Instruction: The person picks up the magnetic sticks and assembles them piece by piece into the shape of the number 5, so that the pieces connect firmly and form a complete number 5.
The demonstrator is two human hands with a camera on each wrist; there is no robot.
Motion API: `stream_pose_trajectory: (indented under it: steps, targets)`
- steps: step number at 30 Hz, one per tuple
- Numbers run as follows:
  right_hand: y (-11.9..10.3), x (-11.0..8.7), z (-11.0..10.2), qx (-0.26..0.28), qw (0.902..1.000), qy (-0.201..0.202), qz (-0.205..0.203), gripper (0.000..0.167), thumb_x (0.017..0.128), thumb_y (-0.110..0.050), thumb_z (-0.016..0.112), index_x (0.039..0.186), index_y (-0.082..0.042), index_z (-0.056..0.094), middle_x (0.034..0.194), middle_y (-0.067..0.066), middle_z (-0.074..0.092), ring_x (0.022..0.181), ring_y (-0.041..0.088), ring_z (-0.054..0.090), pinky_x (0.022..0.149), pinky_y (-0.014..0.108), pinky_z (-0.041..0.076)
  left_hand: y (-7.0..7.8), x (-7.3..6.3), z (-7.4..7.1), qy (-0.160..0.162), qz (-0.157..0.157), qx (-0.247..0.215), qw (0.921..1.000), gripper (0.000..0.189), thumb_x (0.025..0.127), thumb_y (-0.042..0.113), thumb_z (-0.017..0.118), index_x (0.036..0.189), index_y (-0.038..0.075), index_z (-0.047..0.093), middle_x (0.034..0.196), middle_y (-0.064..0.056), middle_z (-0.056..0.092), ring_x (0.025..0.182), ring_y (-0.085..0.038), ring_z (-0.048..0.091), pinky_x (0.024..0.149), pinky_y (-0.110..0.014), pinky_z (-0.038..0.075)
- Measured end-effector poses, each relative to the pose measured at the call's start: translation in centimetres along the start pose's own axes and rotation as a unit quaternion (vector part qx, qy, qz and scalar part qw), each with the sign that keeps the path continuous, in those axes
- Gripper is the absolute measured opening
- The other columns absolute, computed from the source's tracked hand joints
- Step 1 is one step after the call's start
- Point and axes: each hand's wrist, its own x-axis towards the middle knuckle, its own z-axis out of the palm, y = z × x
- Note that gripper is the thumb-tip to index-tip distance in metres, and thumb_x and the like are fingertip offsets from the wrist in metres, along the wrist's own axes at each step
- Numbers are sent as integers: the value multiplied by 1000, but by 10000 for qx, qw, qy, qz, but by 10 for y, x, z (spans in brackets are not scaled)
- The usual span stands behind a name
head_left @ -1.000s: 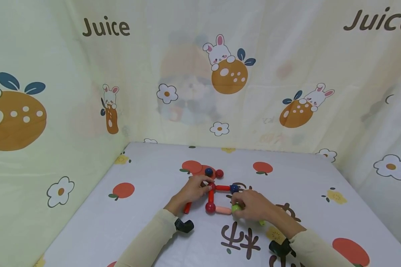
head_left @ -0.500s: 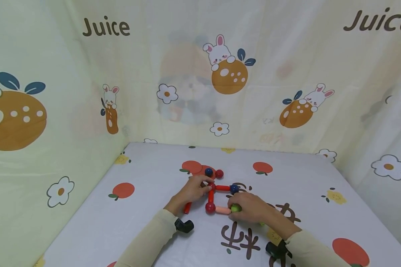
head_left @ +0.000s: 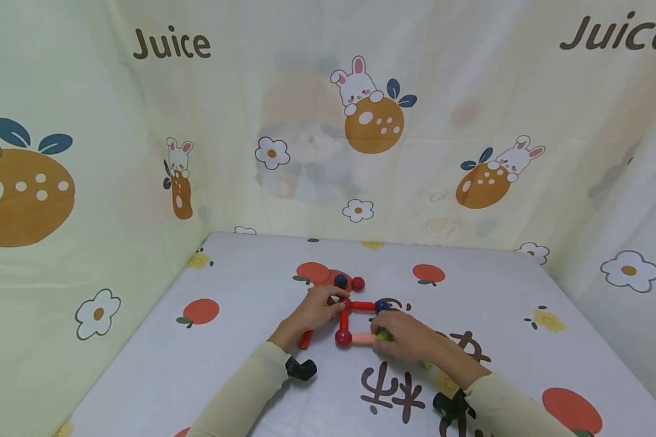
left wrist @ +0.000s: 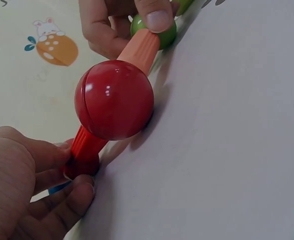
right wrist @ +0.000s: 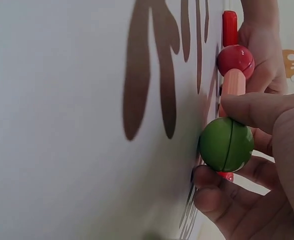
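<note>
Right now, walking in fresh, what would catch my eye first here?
Probably the rod-and-ball frame on the table, with a glossy red ball at its near left corner. The right hand grips the green ball at its near right corner, and the left hand pinches the far left red ball. Behind, a printed rabbit leans over an orange on the backdrop.

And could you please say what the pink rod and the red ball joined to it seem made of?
Red ball: probably hard plastic, glossy, given its sharp highlights and seam line, though painted metal is possible. Pink rod: likely moulded plastic, more satin, with lengthwise ridges.
</note>
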Motion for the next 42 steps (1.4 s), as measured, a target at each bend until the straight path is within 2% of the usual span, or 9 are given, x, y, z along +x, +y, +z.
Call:
stream_pose_trajectory:
  steps: [7,14,21,25,29,33,37,42]
  targets:
    - [3,1,0,61,9998,162,85,19,89,-27,78,104,-19,68,97,-9,60,87,12,51,72,29,45,0,1,1,133,54,141,9998,33,98,11,67,131,11,68,111,0,67,90,-17,59,75,-25,54]
    - [5,-1,-4,118,9994,290,164,22,89,-30,79,105,-19,69,92,-11,60,84,11,52,72,29,47,-3,3,3,282,83,232,9993,33,98,12,67,131,12,69,104,0,65,88,-17,57,72,-24,52]
    - [13,-13,-13,654,9921,485,954,29,87,-29,80,112,-16,70,94,-6,63,88,16,57,75,35,52,-4,4,6,293,68,281,9992,32,98,11,67,130,13,69,109,1,66,92,-15,56,74,-22,52]
    - [21,-22,-17,507,9888,689,1220,25,89,-23,78,110,-14,70,86,-4,61,79,15,55,68,32,50,-4,6,5,342,98,364,9987,32,99,11,66,130,15,70,112,2,67,93,-14,57,77,-22,51]
    - [27,-30,-17,352,9858,653,1508,22,88,-21,77,104,-10,68,74,-1,57,65,16,52,57,30,44,-5,6,5,375,94,411,9984,31,99,11,66,129,15,70,116,0,67,93,-15,57,77,-23,52]
    - [30,-36,-15,276,9821,561,1778,19,87,-21,78,98,-9,68,74,0,59,65,17,53,57,31,45,-5,7,5,408,62,422,9983,31,99,12,65,130,15,70,116,-1,66,93,-15,57,77,-23,51]
    - [32,-39,-12,261,9807,512,1868,16,85,-19,79,90,-10,66,74,1,58,65,17,53,59,32,44,-5,8,6,459,124,462,9978,31,99,12,65,130,14,70,115,-1,67,92,-14,57,77,-22,51]
    - [30,-41,-9,604,9788,579,1871,11,84,-13,76,86,-10,65,68,2,56,59,17,53,54,31,44,-4,9,7,476,179,486,9975,31,99,10,65,129,12,70,114,-1,67,90,-14,57,76,-22,51]
